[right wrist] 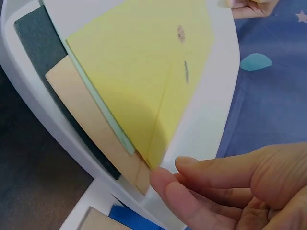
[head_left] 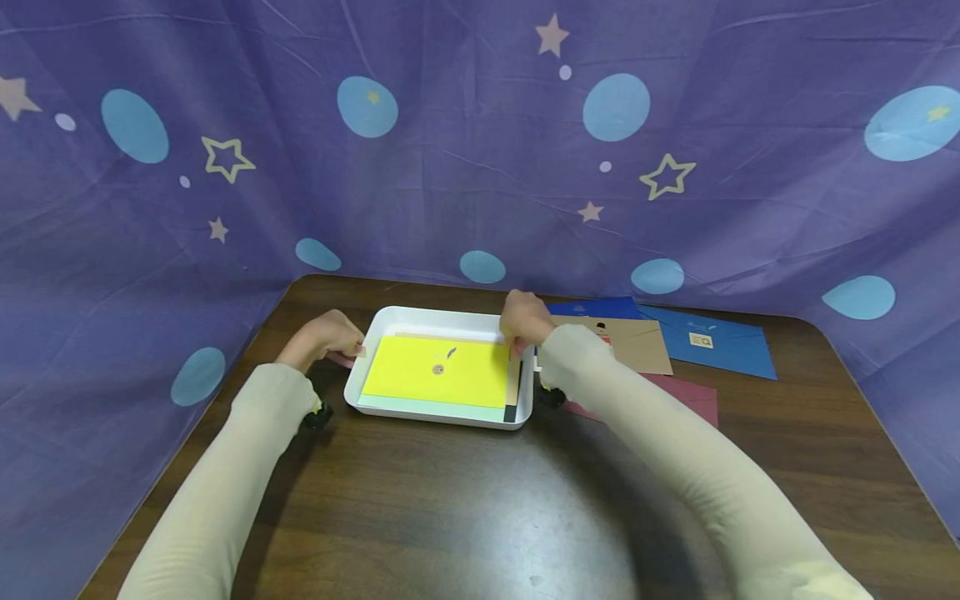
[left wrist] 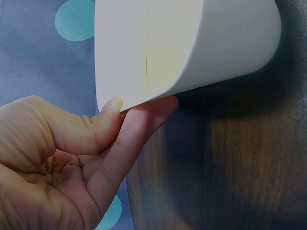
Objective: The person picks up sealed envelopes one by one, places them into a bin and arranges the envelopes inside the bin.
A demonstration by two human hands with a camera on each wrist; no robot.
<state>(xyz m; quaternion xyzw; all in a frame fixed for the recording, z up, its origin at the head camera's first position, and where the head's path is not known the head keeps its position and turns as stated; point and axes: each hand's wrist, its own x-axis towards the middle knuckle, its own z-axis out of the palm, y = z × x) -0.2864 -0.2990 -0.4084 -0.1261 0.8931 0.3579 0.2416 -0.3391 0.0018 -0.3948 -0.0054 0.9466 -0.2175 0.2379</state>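
Note:
A white tray (head_left: 435,317) stands on the table with a stack of envelopes inside. On top lies a yellow envelope (head_left: 420,379) with a small round sticker; below it show the edges of a mint envelope (head_left: 442,409), a tan envelope (right wrist: 84,96) and a dark one (right wrist: 41,40). My left hand (head_left: 326,337) pinches the tray's left rim between thumb and fingers, as the left wrist view shows. Beside the stack's far right corner is my right hand (head_left: 523,321). Its fingers are loosely bent, fingertips close to the yellow envelope's corner; nothing shows between them.
Right of the tray lie a dark blue envelope (head_left: 600,307), a tan envelope (head_left: 637,342), a lighter blue envelope (head_left: 731,346) and a maroon envelope (head_left: 693,400), partly overlapping. Behind the wooden table (head_left: 450,500) hangs a purple cloth (head_left: 480,150).

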